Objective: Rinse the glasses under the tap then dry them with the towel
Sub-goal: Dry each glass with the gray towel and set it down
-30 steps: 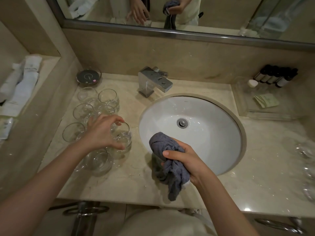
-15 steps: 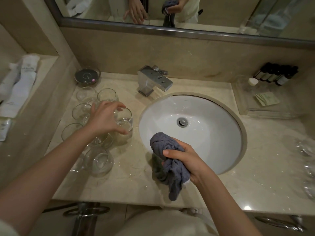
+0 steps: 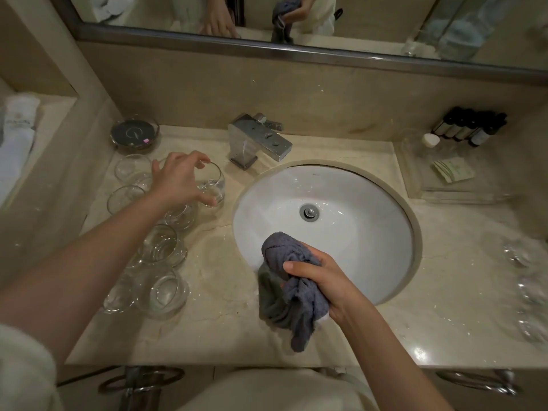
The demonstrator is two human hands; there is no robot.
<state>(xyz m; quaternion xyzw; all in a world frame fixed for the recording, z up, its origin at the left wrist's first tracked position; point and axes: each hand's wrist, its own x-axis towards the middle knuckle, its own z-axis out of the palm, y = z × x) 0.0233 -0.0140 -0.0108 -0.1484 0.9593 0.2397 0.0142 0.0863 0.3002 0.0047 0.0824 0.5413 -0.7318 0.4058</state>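
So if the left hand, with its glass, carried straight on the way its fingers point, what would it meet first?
Probably the tap. The left hand grips a glass and its fingers point up-right toward the tap's base, with only bare counter between. Depth is unclear.

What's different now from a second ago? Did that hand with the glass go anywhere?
The left hand, gripping a glass by its rim throughout, carried it away from the person, toward the tap, past the other glasses. The right hand kept holding the grey towel at the near edge of the basin. No water runs.
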